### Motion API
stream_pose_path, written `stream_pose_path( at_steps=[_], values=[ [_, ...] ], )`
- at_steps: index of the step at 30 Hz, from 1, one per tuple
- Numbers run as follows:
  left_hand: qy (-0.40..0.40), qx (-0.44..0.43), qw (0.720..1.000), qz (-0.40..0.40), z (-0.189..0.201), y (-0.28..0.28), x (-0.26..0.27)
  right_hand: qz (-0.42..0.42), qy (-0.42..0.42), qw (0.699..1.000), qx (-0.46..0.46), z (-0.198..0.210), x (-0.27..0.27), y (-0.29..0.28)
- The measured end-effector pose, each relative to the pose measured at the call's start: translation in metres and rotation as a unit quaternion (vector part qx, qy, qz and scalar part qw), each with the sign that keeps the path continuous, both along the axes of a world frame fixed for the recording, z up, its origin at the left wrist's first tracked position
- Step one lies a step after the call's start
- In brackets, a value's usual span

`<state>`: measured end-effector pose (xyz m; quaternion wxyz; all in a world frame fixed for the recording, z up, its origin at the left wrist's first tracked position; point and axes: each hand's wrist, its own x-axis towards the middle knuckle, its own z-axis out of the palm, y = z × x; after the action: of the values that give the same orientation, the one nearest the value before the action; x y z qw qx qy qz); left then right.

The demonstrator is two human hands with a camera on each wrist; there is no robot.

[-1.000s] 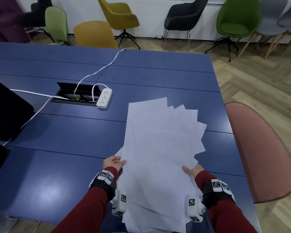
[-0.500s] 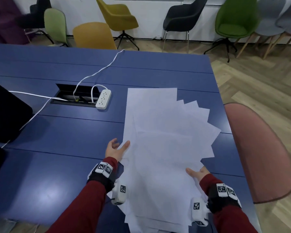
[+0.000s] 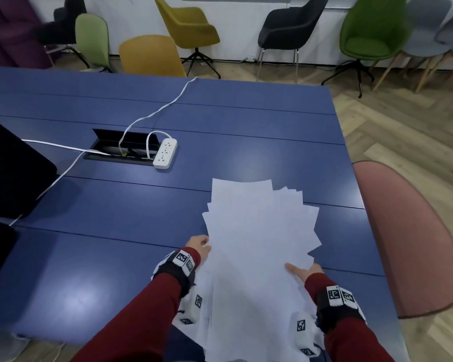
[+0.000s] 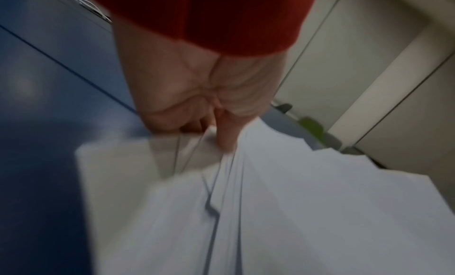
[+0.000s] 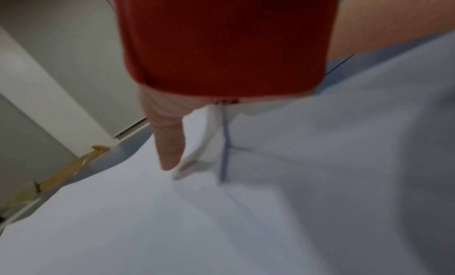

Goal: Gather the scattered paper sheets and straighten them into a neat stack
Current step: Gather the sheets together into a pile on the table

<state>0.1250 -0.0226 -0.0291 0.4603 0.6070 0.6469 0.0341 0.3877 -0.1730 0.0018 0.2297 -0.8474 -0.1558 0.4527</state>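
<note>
A fanned bundle of white paper sheets [image 3: 259, 244] is lifted over the near right part of the blue table [image 3: 89, 257], its far edges splayed out of line. My left hand [image 3: 200, 246] grips the bundle's left edge. The left wrist view shows that hand [image 4: 197, 104] with the thumb on top of the sheets [image 4: 295, 211] and fingers curled beneath. My right hand [image 3: 302, 271] holds the right edge. In the right wrist view its thumb [image 5: 169, 143] lies on top of the paper [image 5: 221, 220], and its other fingers are hidden underneath.
A white power strip [image 3: 165, 154] lies beside an open cable hatch [image 3: 120, 147], with white cords running left and to the far edge. A black object [image 3: 11, 173] sits at the left. A pink chair [image 3: 408, 239] stands close by the table's right edge.
The fan of sheets has come back toward me and its spread has narrowed. My left hand, fingers spread half a second ago, now grips the left edge.
</note>
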Motion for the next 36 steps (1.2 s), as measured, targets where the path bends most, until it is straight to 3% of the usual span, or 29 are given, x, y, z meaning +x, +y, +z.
stream_pose_path(
  at_steps=[3, 5, 8, 11, 16, 19, 24, 27, 30, 32, 36],
  values=[
    [0.002, -0.036, 0.999, -0.023, 0.003, -0.001, -0.002, -0.031, -0.001, 1.000, -0.005, 0.001, 0.007, 0.005],
    [-0.058, -0.049, 0.996, 0.050, 0.000, -0.005, -0.010, -0.019, 0.014, 1.000, -0.013, -0.001, 0.010, 0.004],
    [-0.170, -0.167, 0.962, 0.132, -0.005, -0.016, -0.022, 0.008, 0.038, 0.999, -0.035, -0.005, 0.008, 0.000],
    [-0.178, -0.217, 0.955, 0.091, -0.003, -0.023, -0.025, -0.006, 0.034, 0.999, -0.015, -0.001, 0.003, 0.000],
    [-0.199, -0.241, 0.944, 0.102, -0.021, -0.005, -0.036, -0.053, 0.063, 0.993, 0.084, 0.019, 0.008, -0.007],
    [-0.169, -0.218, 0.956, 0.104, -0.035, 0.002, -0.035, -0.040, 0.126, 0.985, 0.110, 0.020, 0.006, -0.006],
    [-0.117, -0.166, 0.976, 0.074, 0.018, 0.001, -0.008, -0.015, 0.086, 0.984, 0.154, 0.030, 0.002, 0.010],
    [-0.183, -0.164, 0.967, 0.063, 0.043, 0.006, -0.004, -0.041, 0.101, 0.975, 0.194, 0.044, 0.013, 0.011],
    [-0.207, -0.152, 0.966, 0.019, 0.056, 0.015, 0.001, -0.017, 0.123, 0.964, 0.234, 0.053, 0.026, 0.015],
    [-0.189, -0.127, 0.973, 0.026, 0.053, 0.022, 0.006, -0.010, 0.088, 0.966, 0.243, 0.047, 0.029, 0.020],
    [-0.106, -0.081, 0.990, 0.049, 0.050, 0.018, 0.013, -0.078, -0.024, 0.966, 0.245, 0.035, 0.020, 0.028]
  ],
)
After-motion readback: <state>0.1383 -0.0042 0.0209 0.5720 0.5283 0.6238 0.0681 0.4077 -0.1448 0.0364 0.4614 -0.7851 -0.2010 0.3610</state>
